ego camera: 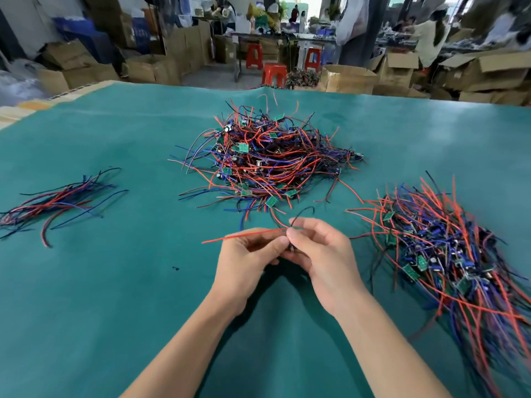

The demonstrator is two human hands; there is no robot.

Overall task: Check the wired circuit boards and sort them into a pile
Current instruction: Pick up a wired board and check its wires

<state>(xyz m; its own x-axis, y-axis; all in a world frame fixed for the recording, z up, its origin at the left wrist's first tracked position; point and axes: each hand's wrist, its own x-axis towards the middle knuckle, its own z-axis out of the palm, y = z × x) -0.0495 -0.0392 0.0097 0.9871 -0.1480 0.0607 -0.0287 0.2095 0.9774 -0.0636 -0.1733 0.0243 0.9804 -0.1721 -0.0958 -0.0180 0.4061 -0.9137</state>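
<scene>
Over teal mat (pixel 115 282) — both hands' fingers (pixel 275 245) pinch one wired board (pixel 290 247) — cartons (pixel 347 79) behind.

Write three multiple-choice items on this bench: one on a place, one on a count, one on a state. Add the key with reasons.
1. Where does the biggest tangled pile lie?
A. middle of the green mat
B. in a cardboard box
C. on a stool

2. How many heaps of wires lie on the mat?
A. one
B. three
C. five

3. What are the hands doing?
A. resting flat
B. both holding one wired board
C. lifting a box

Key: A, it lies mid-mat beyond the hands; B, left bundle, middle pile, right pile; B, left hand and right hand pinch it together.
</scene>
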